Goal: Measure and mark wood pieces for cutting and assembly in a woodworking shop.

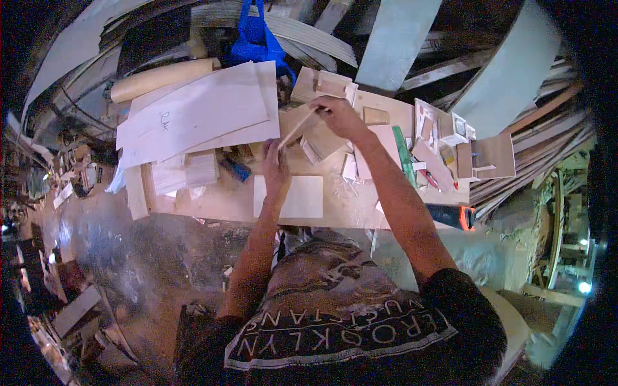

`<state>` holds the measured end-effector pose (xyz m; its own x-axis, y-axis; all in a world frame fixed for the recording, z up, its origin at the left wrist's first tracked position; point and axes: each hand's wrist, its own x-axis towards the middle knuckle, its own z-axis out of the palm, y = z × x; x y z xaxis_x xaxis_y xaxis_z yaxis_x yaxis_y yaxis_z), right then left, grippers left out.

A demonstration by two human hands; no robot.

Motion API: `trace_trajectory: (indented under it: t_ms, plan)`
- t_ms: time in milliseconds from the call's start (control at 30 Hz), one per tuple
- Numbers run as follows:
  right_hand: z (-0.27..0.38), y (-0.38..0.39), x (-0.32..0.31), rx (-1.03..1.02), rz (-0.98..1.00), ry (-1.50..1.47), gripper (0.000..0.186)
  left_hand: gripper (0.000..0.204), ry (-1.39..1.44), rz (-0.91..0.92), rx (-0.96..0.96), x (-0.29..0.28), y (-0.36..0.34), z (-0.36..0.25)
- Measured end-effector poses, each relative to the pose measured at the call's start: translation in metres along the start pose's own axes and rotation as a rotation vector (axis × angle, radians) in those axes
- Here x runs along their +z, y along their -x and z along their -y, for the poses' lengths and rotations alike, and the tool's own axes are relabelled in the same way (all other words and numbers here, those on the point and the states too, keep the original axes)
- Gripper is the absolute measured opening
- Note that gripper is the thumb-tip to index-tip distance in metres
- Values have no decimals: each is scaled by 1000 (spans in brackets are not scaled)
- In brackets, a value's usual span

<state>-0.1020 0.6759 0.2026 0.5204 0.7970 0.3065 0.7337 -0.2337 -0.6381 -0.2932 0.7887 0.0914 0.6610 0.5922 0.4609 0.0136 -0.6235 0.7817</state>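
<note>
My left hand (275, 164) has its fingers closed round the lower end of a narrow pale wooden strip (295, 127), held slanting above the workbench. My right hand (336, 116) grips the strip's upper end, farther forward and to the right. Below my left hand lies a pale rectangular panel (299, 196). Small wooden box pieces (322, 145) lie just under my right hand, and a blue object (235, 168) sits left of my left hand, too small to name.
Large pale sheets (199, 109), a paper roll (161, 80) and a blue bag (254, 45) are at the back left. A green tool (403, 154), a small open box (494, 156) and an orange-handled saw (450, 217) lie right. Stacked boards surround the bench (177, 206).
</note>
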Motion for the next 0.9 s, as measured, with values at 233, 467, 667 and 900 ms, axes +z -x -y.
trace_trajectory:
  t_ms: [233, 467, 667, 900]
  plan:
    - [-70, 24, -12, 205, 93, 44, 18, 29, 181, 278, -246, 35, -22, -5]
    - [-104, 41, 29, 89, 26, -2, 22, 27, -170, 376, -49, 43, 20, 19]
    - [-101, 54, 55, 155, 117, -264, 44, 25, -276, 684, -82, 36, 52, 31]
    - [-83, 51, 40, 56, 85, -63, 45, 66, -247, 940, 3, 30, 9, 27]
